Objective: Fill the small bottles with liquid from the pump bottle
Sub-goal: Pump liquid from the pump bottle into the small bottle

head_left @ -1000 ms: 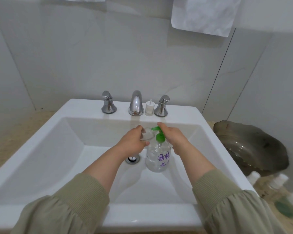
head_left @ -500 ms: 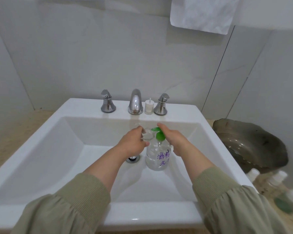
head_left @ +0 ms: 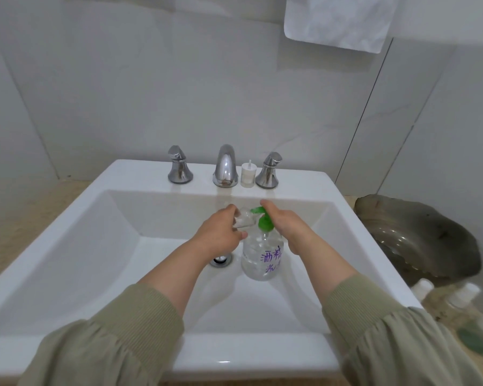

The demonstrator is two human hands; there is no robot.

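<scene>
A clear pump bottle (head_left: 262, 256) with purple writing and a green pump head (head_left: 265, 222) stands in the white sink (head_left: 89, 246), right of the drain. My left hand (head_left: 221, 235) grips a small clear bottle (head_left: 244, 220) and holds it at the green spout. My right hand (head_left: 287, 225) rests on top of the pump head, fingers extended over it. A small white cap with a tube (head_left: 248, 174) stands on the sink's back ledge between the tap and the right handle.
A chrome tap (head_left: 225, 166) and two handles (head_left: 179, 169) (head_left: 268, 170) line the back ledge. A dark glass bowl (head_left: 418, 235) sits right of the sink, with several small white-capped bottles (head_left: 457, 299) in front of it. A white towel (head_left: 338, 20) hangs above.
Both hands stay at the pump head and the small bottle stays at the spout. Only the camera view has shifted slightly.
</scene>
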